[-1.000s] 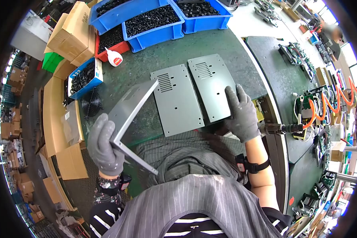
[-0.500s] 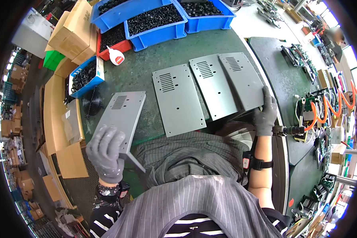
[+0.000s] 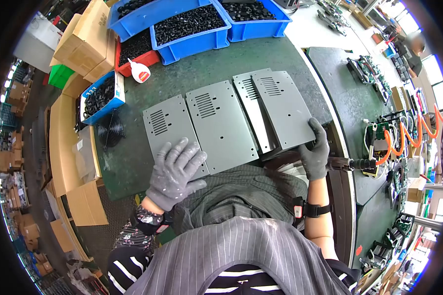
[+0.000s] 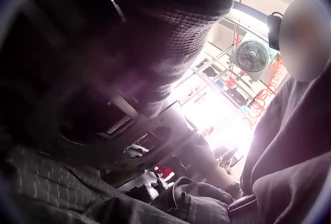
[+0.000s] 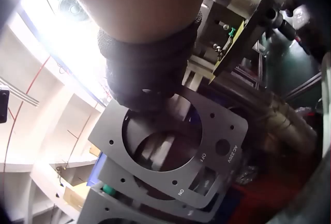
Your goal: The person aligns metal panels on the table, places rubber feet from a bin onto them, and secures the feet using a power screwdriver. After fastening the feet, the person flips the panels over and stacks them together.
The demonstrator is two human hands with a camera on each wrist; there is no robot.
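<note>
The open left hand lies on the near end of the leftmost panel. The right hand grips the rightmost panel by its right edge; green bench separates the panels from blue bins.

Your head view is bright, bowed towards its dark rim; your left wrist view is murky, and white glare washes out parts of both wrist views.

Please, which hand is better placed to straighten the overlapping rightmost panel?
Probably the right hand: its fingers hold the rightmost panel by its edge, while the left hand is at the leftmost panel.
</note>
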